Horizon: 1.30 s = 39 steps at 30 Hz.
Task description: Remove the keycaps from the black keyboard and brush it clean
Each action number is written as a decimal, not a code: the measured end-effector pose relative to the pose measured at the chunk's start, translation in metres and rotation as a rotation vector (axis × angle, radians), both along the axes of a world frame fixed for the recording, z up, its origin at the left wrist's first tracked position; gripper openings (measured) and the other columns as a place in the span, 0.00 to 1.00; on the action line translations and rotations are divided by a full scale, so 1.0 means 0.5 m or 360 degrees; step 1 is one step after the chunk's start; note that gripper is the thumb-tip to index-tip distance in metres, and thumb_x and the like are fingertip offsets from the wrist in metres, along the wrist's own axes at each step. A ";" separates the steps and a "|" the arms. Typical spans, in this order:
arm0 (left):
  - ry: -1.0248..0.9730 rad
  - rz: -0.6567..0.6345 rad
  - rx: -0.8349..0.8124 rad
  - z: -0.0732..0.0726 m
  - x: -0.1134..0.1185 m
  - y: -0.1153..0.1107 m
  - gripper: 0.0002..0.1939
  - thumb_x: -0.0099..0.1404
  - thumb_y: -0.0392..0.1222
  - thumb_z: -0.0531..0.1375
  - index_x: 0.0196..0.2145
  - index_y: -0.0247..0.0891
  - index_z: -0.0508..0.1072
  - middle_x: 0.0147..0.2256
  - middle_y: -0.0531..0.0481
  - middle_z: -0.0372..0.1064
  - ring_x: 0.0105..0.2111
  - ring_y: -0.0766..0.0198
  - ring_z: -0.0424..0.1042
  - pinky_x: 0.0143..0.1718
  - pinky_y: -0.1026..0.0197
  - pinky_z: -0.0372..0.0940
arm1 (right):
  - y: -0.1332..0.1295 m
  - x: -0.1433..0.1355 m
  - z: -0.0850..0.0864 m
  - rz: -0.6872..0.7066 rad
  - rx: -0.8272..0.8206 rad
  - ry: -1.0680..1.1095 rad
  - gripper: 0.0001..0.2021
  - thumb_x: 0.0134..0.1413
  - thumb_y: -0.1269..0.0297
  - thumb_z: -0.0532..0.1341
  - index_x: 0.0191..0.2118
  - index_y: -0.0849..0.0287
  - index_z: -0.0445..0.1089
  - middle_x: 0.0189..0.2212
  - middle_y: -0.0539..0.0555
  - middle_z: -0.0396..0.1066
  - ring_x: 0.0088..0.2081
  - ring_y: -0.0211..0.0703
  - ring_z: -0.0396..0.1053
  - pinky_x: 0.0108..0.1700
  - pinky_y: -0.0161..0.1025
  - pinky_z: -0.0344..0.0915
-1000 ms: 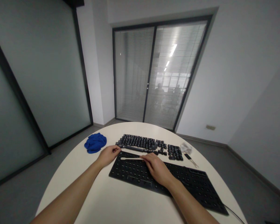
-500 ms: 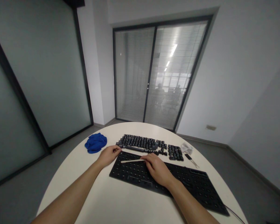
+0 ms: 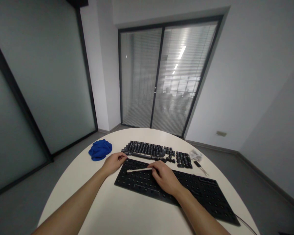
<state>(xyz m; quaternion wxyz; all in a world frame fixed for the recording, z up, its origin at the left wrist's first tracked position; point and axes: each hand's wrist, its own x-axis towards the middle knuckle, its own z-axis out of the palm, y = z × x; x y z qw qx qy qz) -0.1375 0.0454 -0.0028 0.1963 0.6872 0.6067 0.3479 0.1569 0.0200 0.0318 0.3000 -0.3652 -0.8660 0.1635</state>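
Note:
A black keyboard base (image 3: pixel 147 192) with its keycaps off lies at a slant on the table, rows of small switch posts showing. My right hand (image 3: pixel 165 178) is closed around a thin, pale cotton swab (image 3: pixel 139 169) and rests over the middle of the base. The swab points left, its far tip low over the upper-left rows; whether it touches is hard to see. At the upper-left corner of the base, my left hand (image 3: pixel 114 162) has its fingers curled together against the edge. Behind the base, the loose black keycaps (image 3: pixel 147 148) are laid out in keyboard order.
A crumpled blue cloth (image 3: pixel 100 149) sits at the left of the round white table (image 3: pixel 107 209). To the right are a clear plastic bag (image 3: pixel 196 155) and a small black-handled tool (image 3: pixel 200 167) with wire prongs. A cable (image 3: pixel 246 223) runs off the base's right corner.
The swab's tip has shifted very slightly down on the base, with a small movement of my right hand. My left hand, the keyboard base and the keycaps stay in place.

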 end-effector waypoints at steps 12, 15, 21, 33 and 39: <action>0.0005 0.0002 -0.0005 -0.004 0.000 0.004 0.17 0.63 0.54 0.56 0.35 0.41 0.78 0.33 0.51 0.77 0.34 0.57 0.74 0.37 0.62 0.62 | -0.003 -0.004 0.001 -0.0046 0.0007 -0.0022 0.10 0.60 0.71 0.55 0.40 0.56 0.73 0.36 0.54 0.73 0.42 0.46 0.68 0.47 0.42 0.63; 0.0007 0.0002 -0.0009 -0.004 0.000 0.004 0.17 0.64 0.54 0.56 0.36 0.41 0.78 0.33 0.51 0.77 0.34 0.57 0.74 0.36 0.62 0.62 | -0.004 -0.004 0.002 -0.0033 0.0006 -0.0017 0.10 0.60 0.71 0.55 0.40 0.56 0.73 0.37 0.54 0.73 0.42 0.45 0.68 0.47 0.41 0.63; 0.0013 0.0000 -0.0011 -0.005 -0.001 0.004 0.17 0.64 0.54 0.55 0.35 0.41 0.78 0.32 0.51 0.77 0.33 0.57 0.74 0.36 0.62 0.61 | -0.001 -0.005 -0.001 -0.0041 0.0006 0.0023 0.09 0.58 0.72 0.56 0.39 0.56 0.73 0.36 0.53 0.72 0.41 0.45 0.68 0.46 0.41 0.63; 0.0002 0.0010 -0.0009 -0.004 -0.001 0.004 0.17 0.63 0.54 0.56 0.35 0.41 0.78 0.32 0.51 0.77 0.33 0.57 0.74 0.35 0.62 0.61 | -0.003 -0.006 -0.001 0.0005 -0.0012 0.0058 0.09 0.56 0.74 0.56 0.38 0.57 0.73 0.35 0.53 0.72 0.40 0.44 0.68 0.45 0.40 0.63; 0.0003 0.0006 -0.0002 -0.003 -0.001 0.003 0.17 0.63 0.55 0.56 0.35 0.41 0.78 0.32 0.51 0.77 0.32 0.58 0.73 0.35 0.62 0.61 | -0.004 -0.005 0.000 0.0073 0.0000 0.0049 0.10 0.53 0.76 0.57 0.37 0.57 0.73 0.34 0.53 0.72 0.40 0.43 0.67 0.45 0.40 0.63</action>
